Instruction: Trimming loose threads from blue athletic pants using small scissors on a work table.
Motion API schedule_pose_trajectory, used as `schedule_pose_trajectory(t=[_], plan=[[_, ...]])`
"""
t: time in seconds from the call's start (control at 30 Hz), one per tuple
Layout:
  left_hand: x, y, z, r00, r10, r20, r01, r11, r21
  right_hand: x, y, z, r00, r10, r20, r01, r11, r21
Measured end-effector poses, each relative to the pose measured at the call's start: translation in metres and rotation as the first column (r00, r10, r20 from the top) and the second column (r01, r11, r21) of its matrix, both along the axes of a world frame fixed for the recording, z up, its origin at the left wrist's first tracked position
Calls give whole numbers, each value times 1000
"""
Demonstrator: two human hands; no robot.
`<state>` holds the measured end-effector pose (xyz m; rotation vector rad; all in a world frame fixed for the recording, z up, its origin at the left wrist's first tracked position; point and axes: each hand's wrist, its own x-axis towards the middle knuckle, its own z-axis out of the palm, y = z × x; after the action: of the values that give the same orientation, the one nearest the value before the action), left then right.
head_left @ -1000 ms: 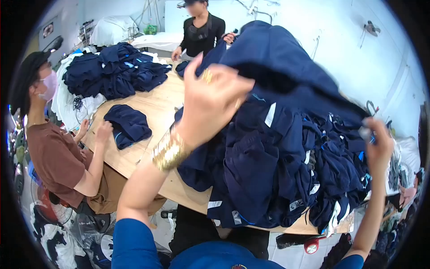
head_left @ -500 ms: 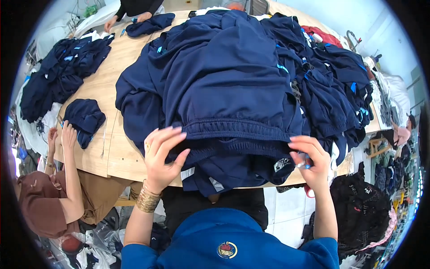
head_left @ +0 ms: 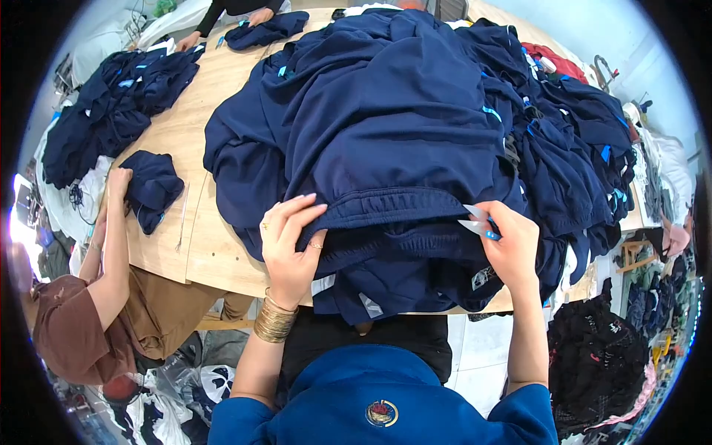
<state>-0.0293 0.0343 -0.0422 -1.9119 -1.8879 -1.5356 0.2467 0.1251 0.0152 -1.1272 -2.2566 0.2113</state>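
Note:
A big heap of navy garments (head_left: 415, 141) covers the wooden table (head_left: 178, 148). The top piece lies spread with its elastic waistband (head_left: 400, 204) turned toward me. My left hand (head_left: 289, 248), gold bangles at its wrist, rests flat on the waistband's left end with fingers apart. My right hand (head_left: 508, 241) sits at the waistband's right end and pinches small thread snips with a blue handle (head_left: 477, 221) against the cloth.
A person in brown at the left presses on a folded navy garment (head_left: 152, 185). Another navy pile (head_left: 111, 104) lies at the far left. A second person's hands work at the far edge (head_left: 256, 18). Dark garments hang at the right (head_left: 593, 348).
The garment I held up has come down onto the heap. Both my hands have settled on its waistband, and my view has tilted down toward the table.

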Motion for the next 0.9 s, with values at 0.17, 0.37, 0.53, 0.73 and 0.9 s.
schedule_pose_trajectory(t=[0.17, 0.37, 0.53, 0.73, 0.9], plan=[[4, -8, -3, 999, 24, -40, -22, 998, 53, 7, -9, -8, 995, 7, -99, -10, 1000, -28], [18, -13, 2, 994, 111, 18, -112, 987, 113, 10, -12, -15, 990, -5, -140, -8, 996, -92], [45, -44, 15, 807, -256, 532, 352, 932, -86, 6, -16, -13, 979, 14, -204, -37, 994, -107], [52, -31, -3, -86, 14, 996, 607, 794, 41, 5, -17, -21, 960, -75, -270, 19, 979, -202], [50, -22, 5, -290, -83, 953, 426, 881, 206, 2, -14, -45, 931, -127, -342, 33, 963, -268]])
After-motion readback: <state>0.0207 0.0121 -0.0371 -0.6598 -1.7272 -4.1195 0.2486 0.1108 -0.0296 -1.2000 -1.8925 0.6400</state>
